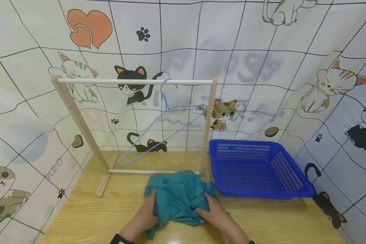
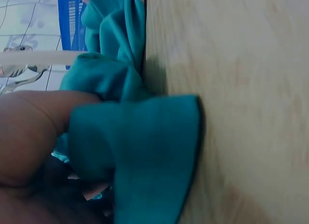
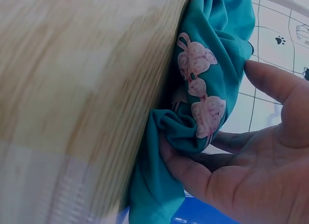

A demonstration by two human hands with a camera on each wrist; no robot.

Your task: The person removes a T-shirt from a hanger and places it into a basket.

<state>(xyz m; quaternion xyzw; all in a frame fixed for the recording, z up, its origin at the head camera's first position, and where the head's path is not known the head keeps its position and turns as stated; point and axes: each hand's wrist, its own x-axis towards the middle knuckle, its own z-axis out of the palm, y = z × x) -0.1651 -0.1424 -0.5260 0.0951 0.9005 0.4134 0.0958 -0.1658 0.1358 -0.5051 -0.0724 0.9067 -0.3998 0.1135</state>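
Observation:
A crumpled teal garment (image 1: pixel 177 198) lies in a loose heap on the table, in front of the drying rack. At its left side my left hand (image 1: pixel 147 212) grips the cloth, thumb uppermost; most of the fingers are hidden. A flat strip of the fabric (image 2: pixel 149 147) hangs beside that hand in the left wrist view. My right hand (image 1: pixel 216 211) holds the opposite side, with the thumb (image 3: pixel 270 79) against one face and fingers tucked into the folds. Pink printed figures (image 3: pixel 197 89) show on the garment in the right wrist view.
Behind the garment stands a wooden rack (image 1: pixel 209 125) with white bars. A light blue hanger (image 1: pixel 154 120) hangs from its top bar, turned at an angle. To the right sits a blue plastic basket (image 1: pixel 263 195) on the wooden table (image 1: pixel 271 220). Cat-patterned sheeting (image 1: pixel 183 37) surrounds the table.

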